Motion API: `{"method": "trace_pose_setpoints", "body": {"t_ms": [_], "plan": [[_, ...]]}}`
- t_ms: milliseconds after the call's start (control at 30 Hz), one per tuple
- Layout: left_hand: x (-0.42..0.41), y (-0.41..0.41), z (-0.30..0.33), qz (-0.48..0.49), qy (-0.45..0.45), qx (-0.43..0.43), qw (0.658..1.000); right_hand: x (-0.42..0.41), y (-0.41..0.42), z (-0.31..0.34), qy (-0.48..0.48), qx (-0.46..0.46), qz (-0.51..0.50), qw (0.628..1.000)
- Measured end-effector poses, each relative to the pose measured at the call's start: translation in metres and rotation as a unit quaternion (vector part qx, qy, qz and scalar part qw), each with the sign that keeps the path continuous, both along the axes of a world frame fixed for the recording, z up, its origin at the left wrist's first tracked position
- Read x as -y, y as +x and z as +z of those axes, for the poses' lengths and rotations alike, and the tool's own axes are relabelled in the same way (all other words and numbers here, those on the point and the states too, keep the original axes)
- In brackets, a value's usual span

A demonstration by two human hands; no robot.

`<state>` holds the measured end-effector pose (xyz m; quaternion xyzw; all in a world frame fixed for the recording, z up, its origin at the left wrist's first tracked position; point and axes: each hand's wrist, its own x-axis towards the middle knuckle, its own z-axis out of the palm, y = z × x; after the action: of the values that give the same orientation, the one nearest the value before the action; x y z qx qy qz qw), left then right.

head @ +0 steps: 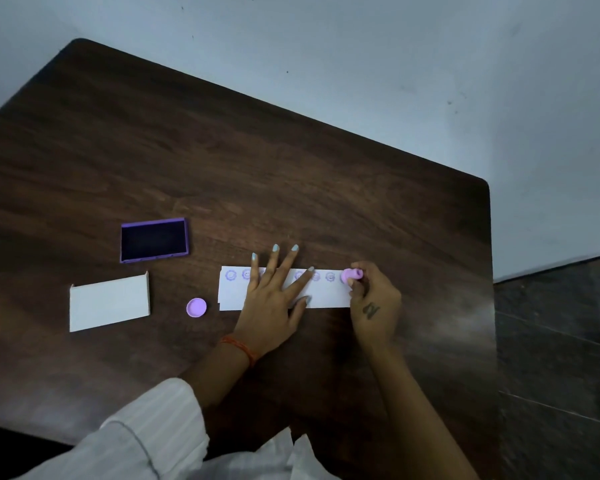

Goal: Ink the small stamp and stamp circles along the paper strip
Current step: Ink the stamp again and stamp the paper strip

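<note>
Worktop (291,161): dark wood. Paper strip (326,296) lies flat near front edge; thin, light, likely to slide, so left hand (271,299) presses it with spread, straight fingers. Ink pad (154,240) open, well left. Right hand (373,306) pinches small stamp (351,275), tilted at strip's right end; light, rigid, best gripped by its body.

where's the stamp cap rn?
Head view: the round purple cap lies on the table, between the white box lid and the paper strip's left end.

Dim, soft, wide-angle edge distortion
</note>
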<state>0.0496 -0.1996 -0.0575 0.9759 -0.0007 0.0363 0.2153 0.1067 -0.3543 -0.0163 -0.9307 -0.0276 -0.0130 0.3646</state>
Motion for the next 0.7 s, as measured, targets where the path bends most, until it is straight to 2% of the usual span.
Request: {"method": "trace_pose_setpoints", "body": {"t_ms": [367,700], "plan": [[0.000,0.000,0.003,-0.004,-0.003,-0.005,1.000,-0.007,-0.003,0.002,-0.168,0.010,0.052,0.984],[0.001,0.000,0.002,0.000,-0.002,0.000,1.000,-0.004,0.007,0.007,-0.237,-0.040,0.133,0.962]]}}
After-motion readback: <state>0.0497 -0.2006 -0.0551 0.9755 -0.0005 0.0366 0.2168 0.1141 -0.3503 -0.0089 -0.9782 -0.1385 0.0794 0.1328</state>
